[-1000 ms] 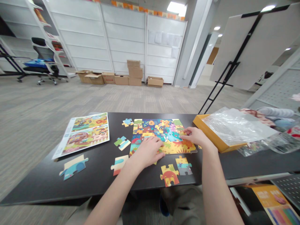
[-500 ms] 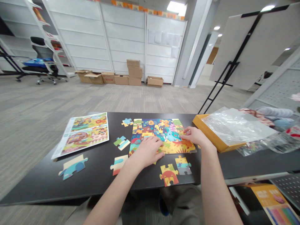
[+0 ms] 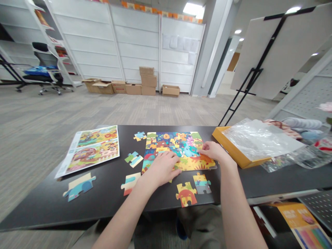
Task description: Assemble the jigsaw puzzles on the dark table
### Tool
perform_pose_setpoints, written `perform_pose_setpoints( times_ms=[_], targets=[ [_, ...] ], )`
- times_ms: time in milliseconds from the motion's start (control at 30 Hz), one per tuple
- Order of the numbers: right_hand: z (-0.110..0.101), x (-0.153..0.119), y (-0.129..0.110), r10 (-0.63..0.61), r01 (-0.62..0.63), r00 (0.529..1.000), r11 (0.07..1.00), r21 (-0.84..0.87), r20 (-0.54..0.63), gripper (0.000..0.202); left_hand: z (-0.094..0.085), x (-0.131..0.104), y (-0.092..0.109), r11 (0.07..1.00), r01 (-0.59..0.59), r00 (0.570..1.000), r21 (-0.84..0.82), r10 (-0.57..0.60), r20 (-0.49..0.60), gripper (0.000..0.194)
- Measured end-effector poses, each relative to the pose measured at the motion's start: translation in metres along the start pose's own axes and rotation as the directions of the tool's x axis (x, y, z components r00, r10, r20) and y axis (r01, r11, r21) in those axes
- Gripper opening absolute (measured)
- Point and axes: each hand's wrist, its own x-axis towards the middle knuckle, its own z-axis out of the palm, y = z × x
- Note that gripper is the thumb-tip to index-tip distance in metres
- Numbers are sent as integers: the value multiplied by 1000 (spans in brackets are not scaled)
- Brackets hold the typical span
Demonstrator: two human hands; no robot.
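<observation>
A colourful jigsaw puzzle [image 3: 190, 166] of animals and trees lies joined on the black table in front of me. Across its lower left part rests my left hand [image 3: 166, 165], palm down and open, fingers stretched over the pieces. At the puzzle's right side my right hand [image 3: 211, 151] is closed, its fingertips pinching a puzzle piece that they mostly hide. Loose below the puzzle are a lion-faced piece [image 3: 186, 193] and a yellow, blue and grey piece [image 3: 202, 183]. A cream and red piece [image 3: 131, 182] lies beside my left forearm, partly covered by it.
More loose pieces lie to the left: a blue one [image 3: 80, 186], a green one [image 3: 134, 159] and a light blue one [image 3: 140, 136]. A printed picture sheet [image 3: 90, 148] is at far left. A yellow box lid [image 3: 240, 157] with clear plastic [image 3: 259, 141] sits at right.
My right hand has shifted slightly left, its fingertips still at the puzzle's right side. The left hand stays flat on the puzzle. The whole view has moved a little.
</observation>
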Motion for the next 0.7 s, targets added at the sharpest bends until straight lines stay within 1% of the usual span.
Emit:
perform_pose_setpoints(
  times_ms=[133,200,233,300,367,400,433,467,500,567,633,700],
  targets=[
    [2,0,0,3,-2,1000,1000,20,-19,27,-1,0,0,1000,0,1000,7,0,7,27],
    [-1,-1,2,-9,10,1000,998,63,-15,25,0,0,0,1000,-2,1000,6,2,4,27],
    [-4,-2,4,-8,11,999,996,87,-34,24,0,0,0,1000,-3,1000,4,3,4,27],
    [-15,-5,9,40,-21,989,991,132,-140,21,1,-1,-1,1000,-4,1000,-2,4,2,26],
    [-27,-9,17,139,-94,945,982,162,-296,23,1,-1,-2,1000,-5,1000,-6,5,-1,26],
    [-33,-12,22,176,-122,919,978,170,-353,26,1,-1,-2,1000,-6,1000,-8,6,-4,26],
    [-38,-14,27,204,-150,901,975,166,-383,28,2,-1,-2,1000,-7,1000,-8,7,-7,26],
    [-41,-16,32,226,-178,895,971,158,-385,30,2,-1,-2,1000,-7,1000,-8,6,-9,26],
    [-43,-17,36,242,-202,900,968,146,-362,31,2,-1,-2,1000,-6,1000,-8,6,-10,26],
    [-42,-18,45,254,-226,927,966,129,-275,30,2,-1,-2,1000,-4,1000,-5,4,-10,26],
    [-38,-17,53,239,-219,953,968,125,-187,28,1,-1,-1,1000,-2,1000,-2,2,-8,26],
    [-35,-16,58,231,-216,964,969,120,-129,26,1,-2,-1,1000,-2,1000,-3,2,-10,27]
  ],
)
